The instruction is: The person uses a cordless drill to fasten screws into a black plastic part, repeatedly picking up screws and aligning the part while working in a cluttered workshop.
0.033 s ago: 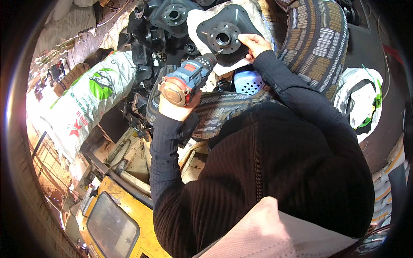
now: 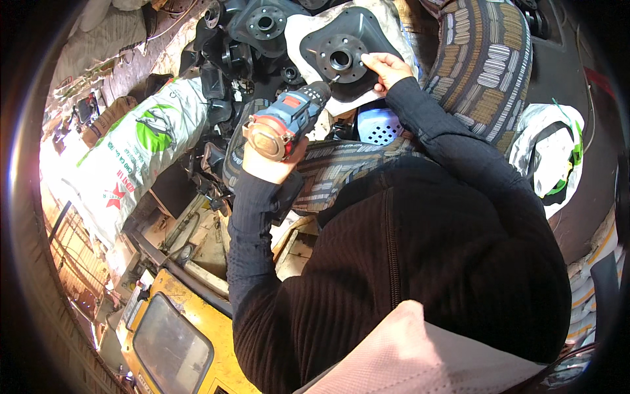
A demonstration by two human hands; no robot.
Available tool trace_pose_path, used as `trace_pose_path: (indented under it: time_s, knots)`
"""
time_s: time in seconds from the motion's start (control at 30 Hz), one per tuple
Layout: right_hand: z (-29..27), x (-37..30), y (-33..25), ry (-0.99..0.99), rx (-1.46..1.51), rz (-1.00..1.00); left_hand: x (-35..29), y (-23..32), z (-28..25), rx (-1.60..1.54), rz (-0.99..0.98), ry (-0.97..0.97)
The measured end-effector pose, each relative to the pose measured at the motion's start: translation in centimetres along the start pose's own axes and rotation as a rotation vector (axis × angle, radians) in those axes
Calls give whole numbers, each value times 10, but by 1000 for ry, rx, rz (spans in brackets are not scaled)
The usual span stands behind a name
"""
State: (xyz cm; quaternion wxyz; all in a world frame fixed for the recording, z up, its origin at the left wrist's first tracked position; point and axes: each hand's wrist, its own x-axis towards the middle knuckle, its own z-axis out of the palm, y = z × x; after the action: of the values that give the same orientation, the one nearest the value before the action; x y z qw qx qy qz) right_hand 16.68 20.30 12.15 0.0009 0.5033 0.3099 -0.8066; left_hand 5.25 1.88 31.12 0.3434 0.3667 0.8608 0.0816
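Black metal plate [image 2: 344,56] with a round bolted hub and centre hole looks heavy, stiff and hard-edged; I judge its flat rim the safest place to hold. It lies on a white sheet above the person's lap. Right hand [image 2: 387,69] presses fingers on its right edge. Left hand [image 2: 266,164] is closed round a blue cordless drill [image 2: 289,118], tip at the plate. Similar black parts [image 2: 262,26] are piled behind.

Single head-worn fisheye view, looking steeply down from above, close over the person's chest and forearms
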Motion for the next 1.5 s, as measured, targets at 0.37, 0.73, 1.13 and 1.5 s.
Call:
trace_pose_path:
  time_s: [0.37, 0.73, 1.13, 1.5]
  knots:
    - [7, 8, -1, -24, -67, 20, 37, -11, 5, -535, -201, -100]
    - [11, 10, 3, -24, -76, -57, 52, 9, -8, 178, 181, -319]
    - [9, 16, 3, -6, -196, -190, 8, -12, 26, -328, -83, -39]
    - [16, -10, -19, -376, -216, -65, -117, -33, 63, -224, 167, 65]
